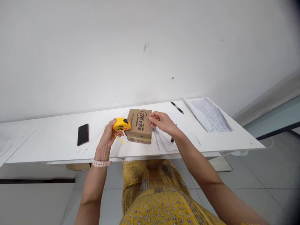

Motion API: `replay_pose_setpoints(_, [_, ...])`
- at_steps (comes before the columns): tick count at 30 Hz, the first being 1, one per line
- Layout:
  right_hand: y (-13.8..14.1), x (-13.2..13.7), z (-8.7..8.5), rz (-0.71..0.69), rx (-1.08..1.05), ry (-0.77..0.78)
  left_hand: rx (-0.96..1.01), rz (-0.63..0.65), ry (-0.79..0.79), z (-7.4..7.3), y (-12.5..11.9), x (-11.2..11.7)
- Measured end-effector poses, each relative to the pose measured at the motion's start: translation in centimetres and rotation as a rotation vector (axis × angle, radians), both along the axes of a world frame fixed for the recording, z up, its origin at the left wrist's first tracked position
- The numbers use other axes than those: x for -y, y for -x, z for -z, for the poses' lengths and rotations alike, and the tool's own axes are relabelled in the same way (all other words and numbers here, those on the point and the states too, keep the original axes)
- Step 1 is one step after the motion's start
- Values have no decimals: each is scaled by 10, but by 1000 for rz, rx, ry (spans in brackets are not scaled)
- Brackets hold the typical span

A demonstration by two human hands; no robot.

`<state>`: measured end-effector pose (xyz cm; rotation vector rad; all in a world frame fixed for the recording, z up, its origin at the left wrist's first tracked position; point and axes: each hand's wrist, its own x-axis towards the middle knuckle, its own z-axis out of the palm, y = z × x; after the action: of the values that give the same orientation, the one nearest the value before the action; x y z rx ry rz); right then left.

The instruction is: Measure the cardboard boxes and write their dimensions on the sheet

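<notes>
My left hand is closed around a yellow tape measure, which it holds at the left side of a small brown cardboard box. A yellow strap hangs from the tape measure's case. Dark printing covers the top of the box, and a thin yellow strip runs along its front side. At the box's right edge, my right hand has its thumb and fingers pinched together. Whatever may be between those fingertips is too small to make out.
Left on the white table lies a dark phone. A black pen is behind on the right, near a sheet covered in writing. Loose white paper and another pen lie by my right forearm. A wall rises behind.
</notes>
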<state>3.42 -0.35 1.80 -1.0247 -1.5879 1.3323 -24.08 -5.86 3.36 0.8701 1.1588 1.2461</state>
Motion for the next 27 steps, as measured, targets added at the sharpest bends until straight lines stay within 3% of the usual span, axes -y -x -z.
replay_pose_setpoints(2, [-1,16,3,32,-57,-29,30,-50,-12,2,-12,24])
replay_pose_setpoints(5, [-4,52,8,46,-73,-53,131,-28,-75,12,-38,68])
replay_pose_setpoints(8, [-7,91,15,-162,5,-102,247,19,-135,33,-72,108])
replay_pose_setpoints(11, [-8,119,28,-275,-31,-27,389,36,-73,56,-98,132])
replay_pose_setpoints(14, [-9,128,42,-327,-82,93,441,140,13,71,-104,142])
replay_pose_setpoints(17, [-10,129,48,-368,-36,119,364,229,44,72,-94,145])
replay_pose_setpoints(22, [-7,124,38,-364,-16,174,224,268,35,61,-79,144])
replay_pose_setpoints(27, [-14,113,24,-447,-83,260,165,464,34,55,-77,144])
